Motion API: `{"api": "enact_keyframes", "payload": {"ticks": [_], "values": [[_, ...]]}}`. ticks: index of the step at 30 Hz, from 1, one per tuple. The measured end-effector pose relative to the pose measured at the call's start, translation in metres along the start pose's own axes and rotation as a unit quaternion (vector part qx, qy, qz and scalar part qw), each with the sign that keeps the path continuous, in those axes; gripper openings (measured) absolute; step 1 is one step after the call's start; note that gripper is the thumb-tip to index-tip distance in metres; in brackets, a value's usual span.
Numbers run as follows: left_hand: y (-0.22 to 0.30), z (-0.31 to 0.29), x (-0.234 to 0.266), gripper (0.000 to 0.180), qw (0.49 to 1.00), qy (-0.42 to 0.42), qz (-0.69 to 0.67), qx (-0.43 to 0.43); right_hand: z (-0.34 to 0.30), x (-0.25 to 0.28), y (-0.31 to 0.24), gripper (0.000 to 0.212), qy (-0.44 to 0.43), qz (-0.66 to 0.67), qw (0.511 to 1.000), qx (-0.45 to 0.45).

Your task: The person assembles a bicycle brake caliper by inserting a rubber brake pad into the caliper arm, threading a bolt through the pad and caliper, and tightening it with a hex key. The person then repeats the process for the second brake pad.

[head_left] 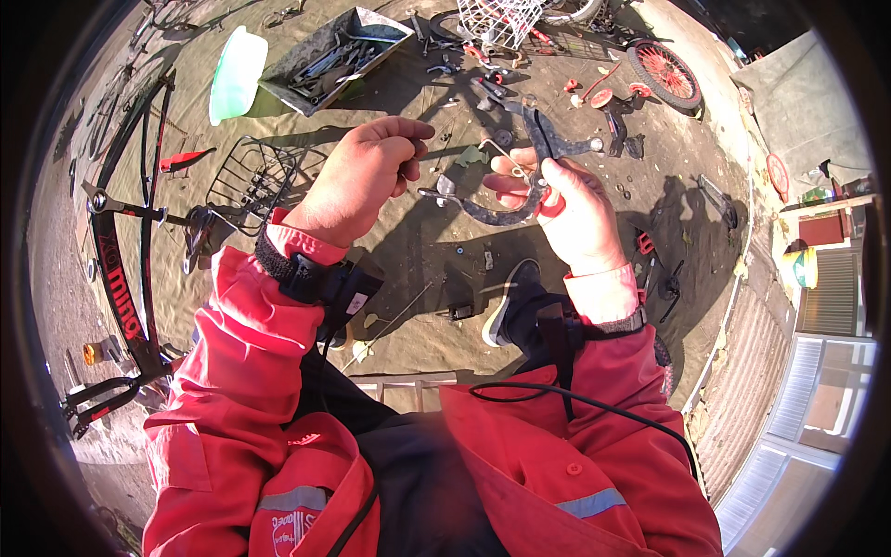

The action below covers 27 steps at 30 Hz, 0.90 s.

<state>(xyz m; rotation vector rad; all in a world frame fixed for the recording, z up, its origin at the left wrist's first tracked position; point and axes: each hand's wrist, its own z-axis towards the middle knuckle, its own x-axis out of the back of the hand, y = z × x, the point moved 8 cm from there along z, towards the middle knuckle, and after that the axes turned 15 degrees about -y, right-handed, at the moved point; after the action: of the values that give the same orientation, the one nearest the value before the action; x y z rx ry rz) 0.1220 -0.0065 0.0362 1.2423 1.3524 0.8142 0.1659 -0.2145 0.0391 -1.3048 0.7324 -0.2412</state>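
A dark bicycle brake caliper (497,217) with curved arms is held up by my right hand (585,218). The thumb presses it against the fingers, and one arm reaches left below my other hand while another points up and right. A thin bent wire (498,153), which looks like the caliper's spring, sticks out near the fingers. To the left, my left hand (362,176) is closed with its thumb against the curled fingers, apart from the caliper. Whatever it may pinch is hidden.
A black bicycle frame (116,269) stands at left, beside a black wire rack (251,181). Farther off are a pale green basin (238,74), a metal tray (278,93) of tools, a white wire basket (499,20) and a red-spoked wheel (664,72). Small parts litter the ground cloth.
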Motion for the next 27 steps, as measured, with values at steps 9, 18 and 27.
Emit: {"api": "enact_keyframes", "payload": {"ticks": [9,18,27], "values": [[-0.0010,0.0018,0.0008,0.027,1.000,-0.017,0.004,-0.016,0.0003,-0.0011,-0.0009,0.042,-0.004,-0.002,1.000,-0.001],[0.0007,0.0026,0.0022,0.025,1.000,-0.018,0.002,-0.024,0.0008,-0.0019,-0.0007,0.042,-0.001,-0.002,1.000,0.000],[0.0018,0.0020,0.0044,0.023,1.000,-0.016,0.013,-0.022,-0.0002,0.0008,-0.0004,0.042,0.011,0.003,1.000,-0.002]]}}
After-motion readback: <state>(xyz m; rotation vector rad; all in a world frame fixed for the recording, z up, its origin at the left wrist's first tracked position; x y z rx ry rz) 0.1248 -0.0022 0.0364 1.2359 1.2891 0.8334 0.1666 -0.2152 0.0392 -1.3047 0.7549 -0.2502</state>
